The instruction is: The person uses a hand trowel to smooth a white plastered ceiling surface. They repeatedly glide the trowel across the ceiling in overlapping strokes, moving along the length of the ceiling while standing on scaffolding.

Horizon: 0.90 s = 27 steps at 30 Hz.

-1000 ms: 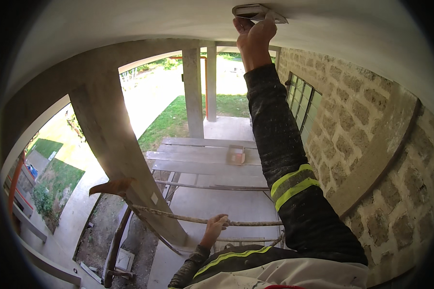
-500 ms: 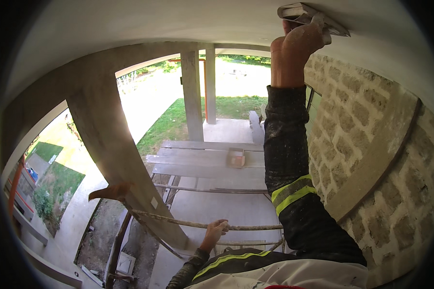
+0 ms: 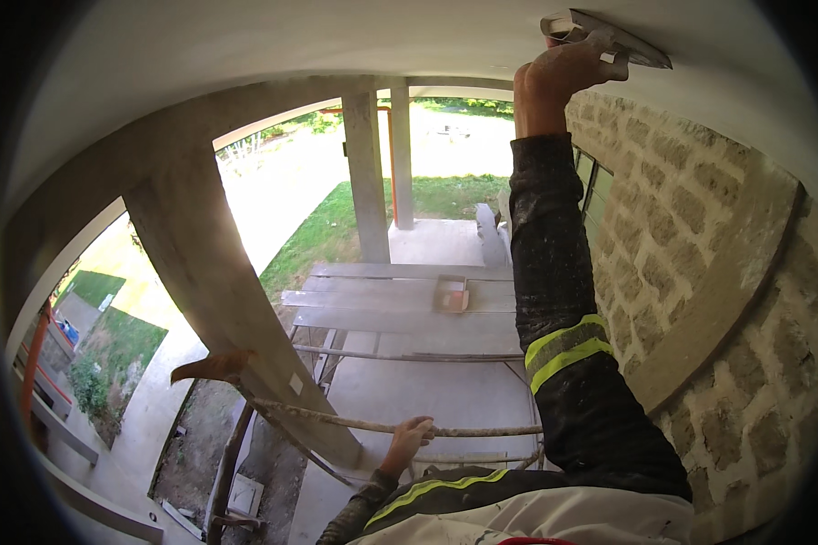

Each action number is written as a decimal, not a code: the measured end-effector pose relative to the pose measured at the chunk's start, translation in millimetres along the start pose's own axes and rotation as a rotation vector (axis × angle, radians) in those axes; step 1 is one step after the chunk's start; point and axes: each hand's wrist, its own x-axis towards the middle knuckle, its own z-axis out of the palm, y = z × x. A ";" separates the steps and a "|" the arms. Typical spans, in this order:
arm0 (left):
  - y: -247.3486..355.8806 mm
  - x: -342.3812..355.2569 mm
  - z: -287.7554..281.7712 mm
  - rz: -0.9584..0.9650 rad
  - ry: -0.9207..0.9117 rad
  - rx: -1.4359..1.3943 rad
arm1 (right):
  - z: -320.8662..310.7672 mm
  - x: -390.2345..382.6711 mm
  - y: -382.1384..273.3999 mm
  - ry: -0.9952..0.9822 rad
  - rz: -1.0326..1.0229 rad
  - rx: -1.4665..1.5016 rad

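High up, my right hand (image 3: 568, 68) is closed on a flat grey sanding tool (image 3: 650, 54), held against the white ceiling (image 3: 273, 36) near the top right; my fingers partly hide the tool. My dark sleeve with yellow-green bands rises from the lower right. Low in the middle, my left hand (image 3: 409, 440) grips a rough scaffold rail (image 3: 336, 418), its fingers wrapped over it.
Below is a platform of planks (image 3: 364, 295) holding a small box (image 3: 453, 292). Concrete columns (image 3: 245, 327) stand at the left and back, a stone wall (image 3: 745, 381) with a barred window (image 3: 591, 191) at the right. Grass and paths lie beyond.
My right hand and the tool have moved rightward along the ceiling, mostly between the two earlier frames, with the wrist bending further. My left hand stays on the rail.
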 end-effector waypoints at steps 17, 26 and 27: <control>0.1 -11.6 -12.3 0.068 0.094 -0.050 | 30.4 -40.9 -9.4 0.012 0.745 0.231; -3.1 -14.7 -8.3 0.093 -0.007 0.001 | 15.5 -9.2 -31.8 0.080 0.742 0.095; -3.7 -15.2 -8.0 0.065 0.018 0.001 | 13.6 -5.8 -36.0 0.085 0.783 0.113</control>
